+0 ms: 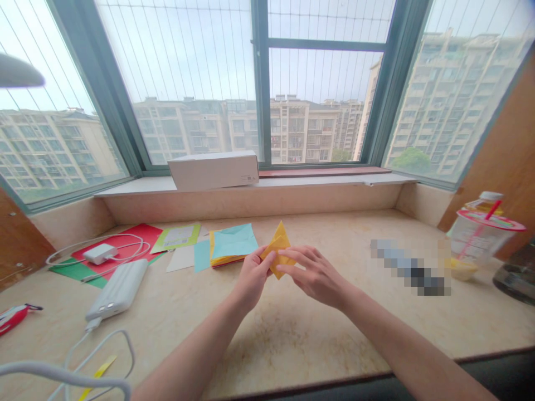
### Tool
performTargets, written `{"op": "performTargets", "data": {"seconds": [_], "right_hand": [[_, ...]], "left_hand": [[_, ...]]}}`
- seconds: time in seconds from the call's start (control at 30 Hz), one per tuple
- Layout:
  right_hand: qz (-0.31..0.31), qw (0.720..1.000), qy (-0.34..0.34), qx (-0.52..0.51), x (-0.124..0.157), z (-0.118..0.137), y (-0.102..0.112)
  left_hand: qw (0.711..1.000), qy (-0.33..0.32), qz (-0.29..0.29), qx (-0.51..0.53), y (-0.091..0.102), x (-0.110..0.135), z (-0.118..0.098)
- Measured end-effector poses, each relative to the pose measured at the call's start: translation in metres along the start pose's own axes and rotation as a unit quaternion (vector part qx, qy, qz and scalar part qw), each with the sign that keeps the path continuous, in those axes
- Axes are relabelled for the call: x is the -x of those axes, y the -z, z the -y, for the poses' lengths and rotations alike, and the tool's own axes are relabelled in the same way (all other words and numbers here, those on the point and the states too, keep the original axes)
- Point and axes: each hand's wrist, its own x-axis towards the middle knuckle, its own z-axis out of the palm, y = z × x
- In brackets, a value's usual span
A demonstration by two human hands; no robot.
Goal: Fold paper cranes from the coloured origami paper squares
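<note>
Both of my hands hold a folded yellow paper (279, 244) just above the marble counter (292, 328), in the middle of the view. My left hand (252, 274) pinches its left edge between thumb and fingers. My right hand (314, 274) grips the right side, fingers pressed along a fold. The paper's pointed tip sticks up above my fingers. Just behind and to the left lies a stack of coloured paper sheets (232, 244) with a light blue sheet on top.
A white power bank (118, 289) with cables, a white charger (100, 253) on red and green sheets, and a green card (176, 236) lie left. A white box (214, 170) sits on the window sill. A clear lidded cup with straw (480, 234) stands right.
</note>
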Motion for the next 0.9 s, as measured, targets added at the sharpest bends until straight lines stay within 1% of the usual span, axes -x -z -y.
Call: {"op": "performTargets", "data": {"seconds": [0.1,0.2,0.27,0.33,0.4,0.47,0.53,0.6,0.7,0.8,0.9], "right_hand": [[-0.011,1.000,-0.020,0.011,0.002,-0.007,0.003],[-0.007,1.000,-0.007,0.021,0.005,-0.013,0.003],[-0.008,1.000,0.004,0.025,0.006,-0.014,0.003],[-0.013,1.000,0.004,0.027,0.006,-0.013,0.002],[-0.021,1.000,-0.006,0.018,0.006,-0.010,0.002],[-0.034,0.999,-0.027,-0.011,0.005,-0.008,0.002],[-0.063,0.994,-0.060,-0.059,0.005,-0.008,0.000],[-0.109,0.982,-0.113,-0.110,0.004,-0.009,-0.004],[-0.164,0.949,-0.200,-0.180,0.003,-0.012,-0.009],[-0.177,0.915,-0.267,-0.245,0.002,-0.014,-0.012],[-0.180,0.881,-0.309,-0.309,0.001,-0.015,-0.015]], "left_hand": [[1.000,0.002,-0.004,-0.007,0.003,-0.002,0.002],[0.999,0.009,-0.032,-0.010,0.004,-0.002,0.003],[0.999,0.016,-0.033,-0.005,0.004,-0.001,0.003],[1.000,0.022,-0.006,0.008,0.002,0.001,0.002],[0.999,0.025,0.034,0.025,-0.001,0.004,0.002],[0.997,0.024,0.066,0.035,-0.004,0.006,0.002],[0.996,0.022,0.084,0.034,-0.006,0.007,0.003],[0.995,0.015,0.089,0.029,-0.008,0.007,0.002],[0.995,0.000,0.101,0.022,-0.010,0.008,0.001],[0.993,-0.006,0.120,0.014,-0.012,0.011,0.001],[0.991,-0.011,0.131,0.018,-0.013,0.013,0.001]]}}
